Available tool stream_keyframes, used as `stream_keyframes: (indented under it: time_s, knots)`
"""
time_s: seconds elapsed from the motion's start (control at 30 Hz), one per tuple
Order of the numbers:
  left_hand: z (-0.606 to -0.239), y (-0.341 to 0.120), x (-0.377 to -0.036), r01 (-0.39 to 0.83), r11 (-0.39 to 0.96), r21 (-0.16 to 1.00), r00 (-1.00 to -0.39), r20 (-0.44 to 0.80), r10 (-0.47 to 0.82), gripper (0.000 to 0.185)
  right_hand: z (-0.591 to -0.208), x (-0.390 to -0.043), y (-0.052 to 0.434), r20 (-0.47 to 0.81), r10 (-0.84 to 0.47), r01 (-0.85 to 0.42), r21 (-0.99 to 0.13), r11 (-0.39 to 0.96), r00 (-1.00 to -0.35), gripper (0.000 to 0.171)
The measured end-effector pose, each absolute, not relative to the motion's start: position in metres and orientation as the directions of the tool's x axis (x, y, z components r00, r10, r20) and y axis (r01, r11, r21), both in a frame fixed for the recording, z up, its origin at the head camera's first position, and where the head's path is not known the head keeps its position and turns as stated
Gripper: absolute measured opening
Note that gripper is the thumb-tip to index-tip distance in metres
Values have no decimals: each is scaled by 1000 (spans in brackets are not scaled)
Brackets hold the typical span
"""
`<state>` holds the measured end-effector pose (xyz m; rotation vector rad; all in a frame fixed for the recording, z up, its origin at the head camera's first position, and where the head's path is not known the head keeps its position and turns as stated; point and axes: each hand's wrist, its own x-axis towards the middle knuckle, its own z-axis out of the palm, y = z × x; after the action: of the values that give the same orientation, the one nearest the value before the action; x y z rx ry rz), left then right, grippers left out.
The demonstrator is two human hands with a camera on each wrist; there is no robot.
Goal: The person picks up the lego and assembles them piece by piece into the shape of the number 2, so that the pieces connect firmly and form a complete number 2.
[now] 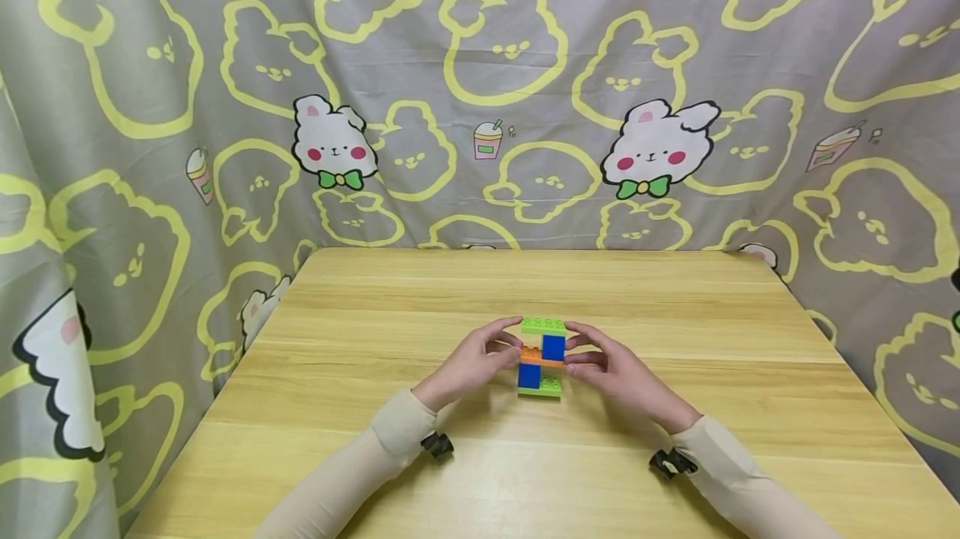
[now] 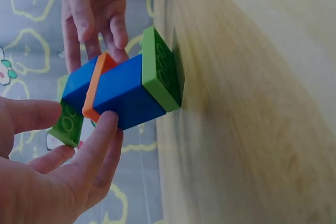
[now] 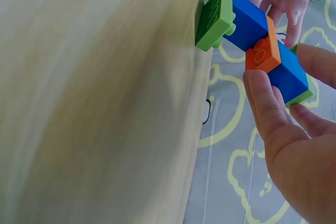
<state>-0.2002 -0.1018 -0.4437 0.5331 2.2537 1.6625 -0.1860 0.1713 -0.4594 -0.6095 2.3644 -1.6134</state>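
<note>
A stack of toy building bricks stands upright between the hands, its base close over the wooden table. From the bottom up, it has a light green plate (image 1: 550, 388), a blue brick (image 1: 528, 376) on the left, an orange plate (image 1: 551, 362), a blue brick (image 1: 554, 347) on the right, and a light green plate (image 1: 543, 325) on top. My left hand (image 1: 472, 362) holds its left side, index finger at the top plate and thumb near the orange plate. On the opposite side, my right hand (image 1: 617, 364) grips the upper part, a fingertip (image 3: 259, 78) against the orange plate.
Bare wood of the table (image 1: 375, 297) surrounds the stack. A grey curtain (image 1: 420, 64) with cartoon rabbits hangs behind the table and along both sides. Each wrist carries a small black device, including one on the left wrist (image 1: 437, 445).
</note>
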Motion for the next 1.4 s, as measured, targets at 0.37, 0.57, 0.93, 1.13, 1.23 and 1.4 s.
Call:
stream_keyframes:
  time_s: [0.37,0.57,0.93,1.13,1.23,1.4]
  knots:
    - [-447,-99,-203,95,284,954,-901,-38,432,67,-462,-186,170,51,-457,-212,-927,308,-888,65]
    - [-448,-100,-203,102,291,951,-897,-38,440,67,-463,-186,170,48,-459,-216,-923,320,-887,64]
    - [-452,-100,-204,63,337,939,-888,-101,449,65,-463,-187,169,20,-447,-190,-922,338,-894,57]
    - [-453,-100,-205,35,327,944,-881,-125,457,66,-463,-187,169,4,-448,-174,-924,341,-894,54]
    - [-455,-101,-206,12,301,953,-874,-136,467,67,-463,-188,168,-3,-449,-169,-924,343,-894,54]
    - [-457,-102,-207,-25,247,969,-859,-147,490,68,-462,-188,170,-8,-484,-172,-929,326,-875,61]
